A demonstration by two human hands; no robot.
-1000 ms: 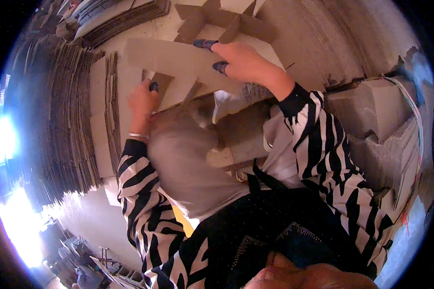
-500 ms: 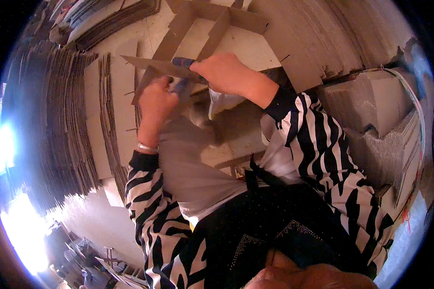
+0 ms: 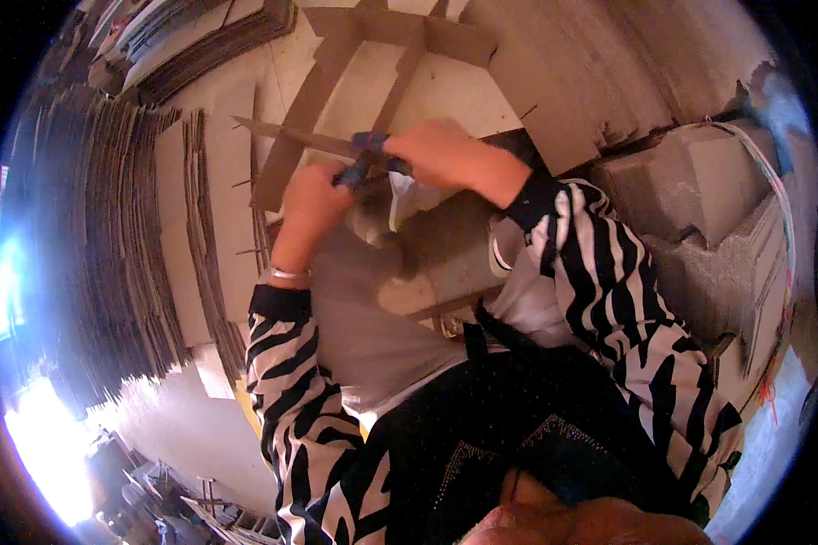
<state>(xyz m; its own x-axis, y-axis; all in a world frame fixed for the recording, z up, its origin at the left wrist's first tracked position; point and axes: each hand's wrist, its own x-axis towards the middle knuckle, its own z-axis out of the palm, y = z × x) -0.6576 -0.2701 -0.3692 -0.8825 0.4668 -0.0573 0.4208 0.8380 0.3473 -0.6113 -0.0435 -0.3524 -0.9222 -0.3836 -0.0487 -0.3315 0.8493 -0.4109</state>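
A cardboard divider grid (image 3: 336,68) of upright interlocked strips stands in front of me. A cross strip (image 3: 286,133) runs over its near side, its left end sticking out in a point. My right hand (image 3: 445,156) is closed on that strip's right part, dark coverings on its fingertips. Just left of it and nearer to me, my left hand (image 3: 314,207) is closed, with similar dark fingertip coverings, at the near end of a lengthwise strip. The fingers hide the exact joint between the strips. Both hands are slightly blurred.
Tall stacks of cardboard sheets (image 3: 109,227) stand on the left, beside slotted strips (image 3: 232,182). More sheets (image 3: 600,64) lie at the far right. Bundled cardboard (image 3: 700,186) is on the right, with a cord (image 3: 773,168) around it. Another pile (image 3: 204,45) is at the far left.
My left hand has moved right and slightly toward me, closer to the right hand. The right hand has shifted slightly right and nearer. The cross strip's right part has come slightly nearer.
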